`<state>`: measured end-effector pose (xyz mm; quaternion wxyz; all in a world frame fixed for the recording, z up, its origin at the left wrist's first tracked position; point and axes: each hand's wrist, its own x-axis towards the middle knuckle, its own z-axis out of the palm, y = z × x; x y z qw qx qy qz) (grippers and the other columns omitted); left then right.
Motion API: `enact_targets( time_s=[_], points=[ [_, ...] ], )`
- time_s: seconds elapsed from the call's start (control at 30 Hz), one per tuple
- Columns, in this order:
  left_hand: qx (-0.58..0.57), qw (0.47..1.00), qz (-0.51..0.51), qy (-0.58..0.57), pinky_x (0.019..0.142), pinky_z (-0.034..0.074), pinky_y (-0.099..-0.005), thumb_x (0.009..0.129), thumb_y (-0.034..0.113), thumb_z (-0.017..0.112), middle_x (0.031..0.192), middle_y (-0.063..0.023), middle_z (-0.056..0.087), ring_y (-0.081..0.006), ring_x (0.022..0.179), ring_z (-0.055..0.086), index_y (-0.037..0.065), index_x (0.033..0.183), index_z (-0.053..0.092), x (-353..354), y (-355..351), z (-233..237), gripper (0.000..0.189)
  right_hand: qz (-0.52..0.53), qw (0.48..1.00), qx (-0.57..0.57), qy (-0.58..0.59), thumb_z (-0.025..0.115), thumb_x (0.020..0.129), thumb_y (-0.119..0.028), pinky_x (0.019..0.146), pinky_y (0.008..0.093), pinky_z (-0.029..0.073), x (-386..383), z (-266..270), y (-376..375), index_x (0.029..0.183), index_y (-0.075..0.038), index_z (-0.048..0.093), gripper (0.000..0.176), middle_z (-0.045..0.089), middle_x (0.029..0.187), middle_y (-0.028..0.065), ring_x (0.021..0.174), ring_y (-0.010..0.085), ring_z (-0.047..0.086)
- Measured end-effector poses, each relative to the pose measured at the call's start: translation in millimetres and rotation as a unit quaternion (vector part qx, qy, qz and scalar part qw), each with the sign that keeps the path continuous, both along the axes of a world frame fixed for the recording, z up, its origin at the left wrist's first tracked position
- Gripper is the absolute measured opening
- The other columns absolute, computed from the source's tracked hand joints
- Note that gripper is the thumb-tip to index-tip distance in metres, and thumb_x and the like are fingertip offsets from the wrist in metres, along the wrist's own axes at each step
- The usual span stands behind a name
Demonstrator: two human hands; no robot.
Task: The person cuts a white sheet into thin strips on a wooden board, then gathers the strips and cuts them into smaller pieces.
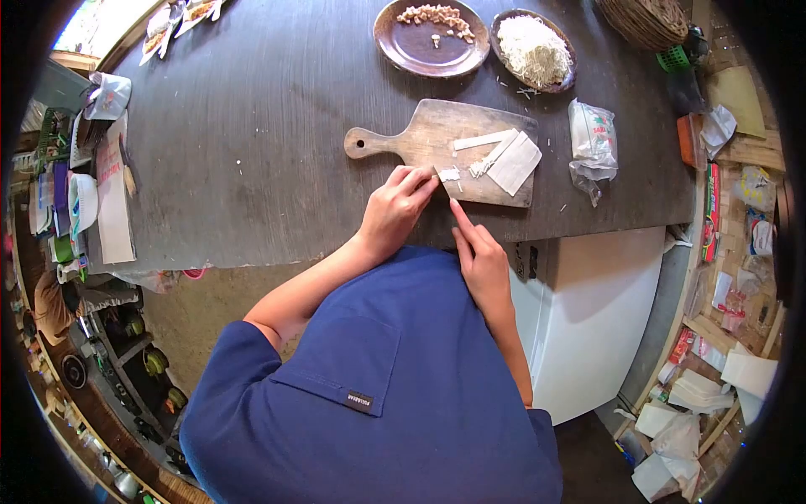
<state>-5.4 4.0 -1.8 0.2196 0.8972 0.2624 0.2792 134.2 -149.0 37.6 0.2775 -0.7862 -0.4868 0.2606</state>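
Observation:
A wooden cutting board (424,139) with a handle lies on the dark table. On it are flat pale sheets (515,164), a pale strip (483,140) and small shreds (450,175). My left hand (395,210) is at the board's near edge, fingertips bunched together beside the shreds; what they pinch is hidden. My right hand (484,260) is just right of it, index finger stretched forward and the other fingers curled in. A thin dark edge that looks like a knife blade (443,186) runs from its fingertip toward the left fingers; its handle is hidden.
Beyond the board stand a brown plate (411,60) with small tan pieces and a bowl (573,74) heaped with pale shreds. A plastic packet (593,143) lies right of the board. A wicker basket (645,21) sits at the far right; containers and papers (113,197) line the left edge.

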Motion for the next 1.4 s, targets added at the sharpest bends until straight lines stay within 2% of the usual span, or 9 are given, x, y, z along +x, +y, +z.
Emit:
enact_targets(
  time_s=[0.17, 0.2, 0.33, 0.57, 0.67, 0.77, 1.03, 1.13, 1.4],
  points=[
    [-0.002, 1.000, 0.000, -0.004, 0.087, 0.060, -0.0377, 0.085, 0.005, 0.078, 0.114, -0.0060, 0.069, -0.0279, 0.105, 0.068, 0.004, 0.114, 0.075, -0.4, 1.6, -1.1, 0.029, 0.011, 0.999, 0.045, 0.001, 0.064, 0.107, -0.022, 0.071, 0.0513, 0.053, 0.9, -2.0, 19.1, 0.156, -0.033, 0.058, 0.050, 0.060, 0.086, 0.0159, 0.078, 0.0389, 0.067],
    [-0.004, 1.000, -0.003, -0.005, 0.087, 0.060, -0.0378, 0.085, 0.005, 0.079, 0.114, -0.0061, 0.069, -0.0280, 0.105, 0.068, 0.004, 0.114, 0.075, -1.9, 1.7, -3.3, 0.029, 0.015, 1.000, 0.018, 0.003, 0.065, 0.107, -0.023, 0.072, 0.0512, 0.054, 0.7, 2.5, 15.6, 0.157, -0.034, 0.057, 0.051, 0.061, 0.087, 0.0155, 0.080, 0.0390, 0.069],
    [-0.003, 1.000, -0.002, -0.002, 0.087, 0.060, -0.0382, 0.085, 0.005, 0.079, 0.114, -0.0062, 0.070, -0.0285, 0.105, 0.068, 0.003, 0.111, 0.076, -0.2, 1.9, -0.6, 0.026, 0.011, 0.999, -0.028, -0.023, 0.065, 0.108, -0.024, 0.071, 0.0503, 0.054, -1.5, 10.6, 3.5, 0.157, -0.036, 0.056, 0.052, 0.061, 0.086, 0.0146, 0.078, 0.0386, 0.068],
    [-0.022, 1.000, -0.004, -0.001, 0.088, 0.059, -0.0382, 0.085, 0.005, 0.080, 0.114, -0.0054, 0.070, -0.0283, 0.104, 0.067, 0.004, 0.113, 0.077, -1.7, 2.8, 1.7, 0.028, 0.005, 0.999, 0.047, 0.004, 0.064, 0.108, -0.023, 0.069, 0.0495, 0.054, 1.1, -5.4, 19.6, 0.157, -0.035, 0.057, 0.051, 0.061, 0.085, 0.0138, 0.074, 0.0365, 0.067],
    [-0.021, 1.000, -0.005, -0.011, 0.087, 0.059, -0.0388, 0.085, 0.006, 0.080, 0.114, -0.0051, 0.070, -0.0283, 0.103, 0.067, 0.005, 0.112, 0.077, -1.8, 3.4, 0.1, 0.027, 0.006, 0.999, 0.046, 0.011, 0.064, 0.108, -0.023, 0.069, 0.0503, 0.054, -2.8, 1.0, 7.8, 0.156, -0.035, 0.057, 0.051, 0.060, 0.085, 0.0141, 0.074, 0.0379, 0.066],
    [-0.005, 1.000, -0.007, -0.008, 0.087, 0.060, -0.0365, 0.087, 0.008, 0.078, 0.112, -0.0062, 0.070, -0.0266, 0.107, 0.067, 0.003, 0.111, 0.076, -1.1, 3.7, 3.9, 0.024, -0.003, 1.000, -0.011, -0.002, 0.065, 0.107, -0.024, 0.069, 0.0504, 0.055, -3.5, 1.0, 0.2, 0.156, -0.036, 0.057, 0.051, 0.061, 0.086, 0.0143, 0.075, 0.0383, 0.066],
    [-0.027, 1.000, 0.000, -0.007, 0.089, 0.059, -0.0397, 0.086, 0.005, 0.079, 0.113, -0.0058, 0.070, -0.0284, 0.105, 0.066, 0.005, 0.114, 0.077, -2.9, 3.7, 0.3, 0.028, -0.001, 0.999, 0.046, 0.017, 0.065, 0.107, -0.024, 0.071, 0.0509, 0.055, 0.7, 4.4, 15.0, 0.156, -0.036, 0.057, 0.051, 0.063, 0.087, 0.0140, 0.077, 0.0389, 0.069],
    [-0.019, 1.000, -0.005, -0.009, 0.089, 0.059, -0.0396, 0.086, 0.005, 0.079, 0.114, -0.0059, 0.070, -0.0286, 0.105, 0.066, 0.005, 0.114, 0.077, -3.0, 3.9, -1.1, 0.028, 0.003, 1.000, -0.019, 0.006, 0.065, 0.107, -0.024, 0.071, 0.0508, 0.055, -2.2, 9.0, 3.7, 0.156, -0.036, 0.057, 0.051, 0.063, 0.088, 0.0142, 0.078, 0.0387, 0.069],
    [-0.026, 1.000, -0.003, -0.008, 0.089, 0.059, -0.0389, 0.087, 0.004, 0.079, 0.115, -0.0060, 0.070, -0.0286, 0.105, 0.066, 0.004, 0.115, 0.077, -4.4, 3.9, 1.4, 0.028, 0.013, 1.000, 0.011, -0.022, 0.066, 0.107, -0.024, 0.070, 0.0498, 0.055, -1.2, 7.6, 17.9, 0.156, -0.037, 0.057, 0.052, 0.062, 0.086, 0.0131, 0.075, 0.0371, 0.068]
  ],
)
